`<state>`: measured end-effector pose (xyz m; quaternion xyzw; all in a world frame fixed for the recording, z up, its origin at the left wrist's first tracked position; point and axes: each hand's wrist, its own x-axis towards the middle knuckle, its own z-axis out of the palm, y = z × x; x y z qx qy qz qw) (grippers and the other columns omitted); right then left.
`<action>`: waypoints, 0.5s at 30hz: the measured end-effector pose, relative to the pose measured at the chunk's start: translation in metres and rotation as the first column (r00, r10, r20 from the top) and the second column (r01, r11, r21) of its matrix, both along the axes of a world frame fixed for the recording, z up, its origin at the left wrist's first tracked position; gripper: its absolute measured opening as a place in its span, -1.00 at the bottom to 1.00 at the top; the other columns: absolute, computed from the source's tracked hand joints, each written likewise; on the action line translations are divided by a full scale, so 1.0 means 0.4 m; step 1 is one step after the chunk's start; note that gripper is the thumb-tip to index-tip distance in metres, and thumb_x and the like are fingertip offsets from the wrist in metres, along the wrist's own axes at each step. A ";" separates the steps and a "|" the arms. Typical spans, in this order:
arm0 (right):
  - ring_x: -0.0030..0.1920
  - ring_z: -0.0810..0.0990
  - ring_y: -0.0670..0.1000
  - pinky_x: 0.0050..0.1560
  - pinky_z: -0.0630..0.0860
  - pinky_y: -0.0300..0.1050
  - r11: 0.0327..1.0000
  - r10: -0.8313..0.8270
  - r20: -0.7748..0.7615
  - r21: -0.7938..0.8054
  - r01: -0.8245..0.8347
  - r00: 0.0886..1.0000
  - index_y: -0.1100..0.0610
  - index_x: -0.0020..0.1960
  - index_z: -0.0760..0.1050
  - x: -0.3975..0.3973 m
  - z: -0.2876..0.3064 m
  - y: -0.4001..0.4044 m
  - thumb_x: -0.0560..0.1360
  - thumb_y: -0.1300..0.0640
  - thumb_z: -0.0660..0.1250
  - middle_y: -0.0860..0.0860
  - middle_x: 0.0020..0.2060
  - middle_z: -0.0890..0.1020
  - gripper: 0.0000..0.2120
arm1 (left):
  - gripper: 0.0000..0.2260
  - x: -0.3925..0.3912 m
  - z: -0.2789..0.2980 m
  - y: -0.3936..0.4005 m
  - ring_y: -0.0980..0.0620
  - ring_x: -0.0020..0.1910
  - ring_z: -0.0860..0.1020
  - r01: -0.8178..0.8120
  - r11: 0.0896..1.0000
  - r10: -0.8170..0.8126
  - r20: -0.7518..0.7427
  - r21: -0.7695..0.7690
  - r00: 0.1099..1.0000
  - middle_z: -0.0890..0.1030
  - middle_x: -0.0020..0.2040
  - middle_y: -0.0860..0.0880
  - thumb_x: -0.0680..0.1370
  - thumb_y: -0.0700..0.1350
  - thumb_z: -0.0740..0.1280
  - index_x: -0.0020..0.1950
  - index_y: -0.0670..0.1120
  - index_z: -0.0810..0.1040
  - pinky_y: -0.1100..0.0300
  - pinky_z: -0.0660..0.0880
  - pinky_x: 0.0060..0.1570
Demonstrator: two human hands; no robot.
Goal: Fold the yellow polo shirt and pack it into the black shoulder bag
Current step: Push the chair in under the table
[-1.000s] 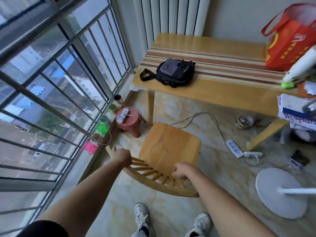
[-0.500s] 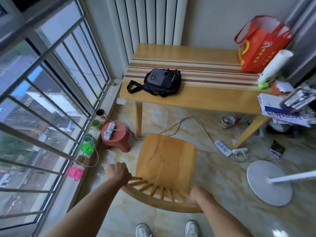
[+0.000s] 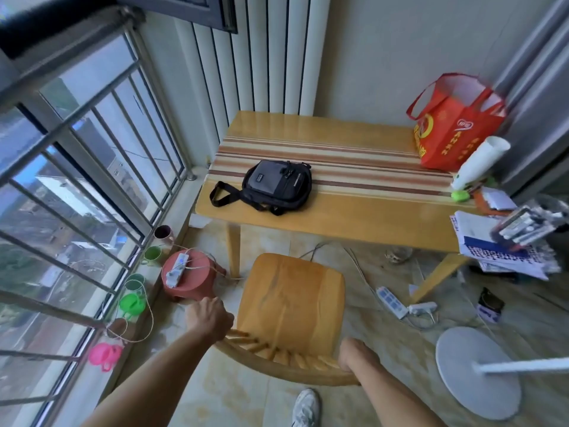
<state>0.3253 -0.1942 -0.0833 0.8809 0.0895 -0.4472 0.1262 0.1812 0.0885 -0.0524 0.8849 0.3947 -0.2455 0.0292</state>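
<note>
Both hands, left (image 3: 210, 315) and right (image 3: 354, 354), grip the chair (image 3: 292, 306) back; black shoulder bag (image 3: 277, 184) waits near the counter (image 3: 354, 217)'s left edge; shirt unseen, so finding it comes next.

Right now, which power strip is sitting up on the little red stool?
The white power strip by the window lies on the red stool. The other power strip lies on the floor under the table.
</note>
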 end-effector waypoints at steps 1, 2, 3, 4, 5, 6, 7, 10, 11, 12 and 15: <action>0.07 0.63 0.11 0.02 0.54 -0.08 1.000 0.030 0.000 0.004 -0.030 1.000 0.12 -0.02 0.53 0.038 -0.002 0.007 0.52 0.22 0.24 0.06 0.07 0.62 -0.89 | -0.73 0.029 -0.003 0.010 0.00 -0.17 0.65 -0.019 1.000 0.019 0.013 -0.001 1.000 0.66 -0.14 0.01 0.41 0.02 0.23 -0.05 -0.05 0.64 0.21 0.56 -0.25; 0.05 0.63 0.11 -0.03 0.54 -0.08 1.000 0.019 0.007 0.010 -0.019 1.000 0.10 -0.01 0.53 0.081 -0.009 0.015 0.52 0.21 0.25 0.06 0.01 0.61 -0.89 | -0.72 0.060 -0.005 0.019 -0.01 -0.19 0.65 -0.031 1.000 0.031 0.021 -0.002 0.999 0.66 -0.16 0.01 0.40 0.03 0.24 -0.05 -0.06 0.64 0.20 0.57 -0.24; 0.04 0.63 0.12 -0.08 0.51 -0.08 0.999 -0.008 0.015 0.044 0.008 1.000 0.10 0.00 0.53 0.121 -0.012 0.022 0.53 0.20 0.22 0.07 -0.05 0.60 -0.88 | -0.73 0.093 -0.007 0.025 -0.01 -0.19 0.64 -0.038 0.999 0.038 0.027 0.002 0.999 0.67 -0.17 0.01 0.40 0.04 0.24 -0.06 -0.06 0.62 0.21 0.57 -0.24; 0.06 0.63 0.13 -0.11 0.48 -0.08 0.997 -0.038 0.033 0.074 0.035 0.999 0.11 0.02 0.54 0.162 -0.017 0.027 0.54 0.19 0.20 0.07 -0.05 0.60 -0.85 | -0.74 0.124 -0.006 0.029 -0.02 -0.19 0.65 -0.051 0.999 0.051 0.030 0.001 0.998 0.67 -0.17 0.01 0.41 0.06 0.24 -0.06 -0.05 0.61 0.22 0.54 -0.26; 0.09 0.63 0.15 -0.10 0.48 -0.07 0.995 -0.043 0.041 0.095 0.039 0.998 0.12 0.07 0.55 0.201 -0.024 0.031 0.53 0.20 0.21 0.08 0.00 0.62 -0.81 | -0.74 0.158 -0.002 0.031 -0.02 -0.18 0.65 -0.058 0.998 0.058 0.028 0.000 0.998 0.68 -0.16 0.00 0.43 0.07 0.23 -0.07 -0.04 0.62 0.22 0.50 -0.28; 0.11 0.63 0.15 -0.07 0.50 -0.07 0.996 -0.008 0.032 0.085 0.005 0.999 0.12 0.10 0.55 0.238 -0.016 0.042 0.51 0.21 0.23 0.08 0.06 0.63 -0.80 | -0.74 0.192 0.001 0.033 -0.02 -0.17 0.65 -0.055 0.998 0.056 0.023 -0.003 0.998 0.67 -0.16 -0.01 0.45 0.07 0.22 -0.09 -0.04 0.62 0.21 0.47 -0.29; 0.10 0.63 0.15 -0.05 0.52 -0.06 0.996 0.030 0.028 0.083 -0.033 0.999 0.12 0.08 0.54 0.273 -0.004 0.053 0.50 0.23 0.27 0.09 0.09 0.63 -0.82 | -0.74 0.226 0.000 0.038 -0.02 -0.17 0.65 -0.046 0.999 0.046 0.030 -0.002 0.999 0.67 -0.17 -0.02 0.46 0.07 0.21 -0.11 -0.04 0.62 0.21 0.45 -0.30; 0.04 0.63 0.15 -0.11 0.52 -0.06 0.987 0.095 0.038 0.127 -0.099 0.995 0.13 0.05 0.52 0.379 0.009 0.083 0.52 0.19 0.31 0.10 0.06 0.61 -0.88 | -0.71 0.309 -0.022 0.061 -0.03 -0.21 0.63 -0.054 0.998 0.056 0.077 -0.021 0.996 0.64 -0.21 -0.03 0.49 0.08 0.18 -0.14 -0.06 0.61 0.19 0.48 -0.25; 0.00 0.63 0.15 -0.14 0.51 -0.06 0.979 0.120 0.056 0.161 -0.128 0.991 0.13 0.06 0.51 0.416 0.003 0.086 0.53 0.15 0.29 0.10 0.02 0.61 -0.87 | -0.67 0.332 -0.030 0.068 -0.04 -0.24 0.63 -0.061 0.998 0.063 0.096 -0.026 0.993 0.65 -0.23 -0.03 0.48 0.10 0.16 -0.15 -0.07 0.63 0.18 0.52 -0.24; -0.03 0.63 0.15 -0.14 0.53 -0.07 0.975 0.128 0.055 0.177 -0.135 0.990 0.13 0.05 0.51 0.448 0.006 0.093 0.55 0.09 0.26 0.11 -0.01 0.61 -0.85 | -0.61 0.352 -0.042 0.075 -0.05 -0.27 0.62 -0.061 0.998 0.064 0.119 -0.033 0.991 0.64 -0.26 -0.04 0.46 0.13 0.12 -0.17 -0.07 0.63 0.17 0.55 -0.23; -0.02 0.63 0.16 0.01 0.57 -0.01 0.952 0.197 0.033 0.233 -0.199 0.980 0.15 0.02 0.53 0.512 0.009 0.099 0.60 -0.16 0.13 0.13 -0.02 0.64 -0.60 | -0.45 0.391 -0.058 0.097 -0.07 -0.33 0.60 -0.004 0.996 0.024 0.222 -0.090 0.975 0.61 -0.30 -0.08 0.45 0.26 -0.02 -0.24 -0.10 0.60 0.08 0.60 -0.23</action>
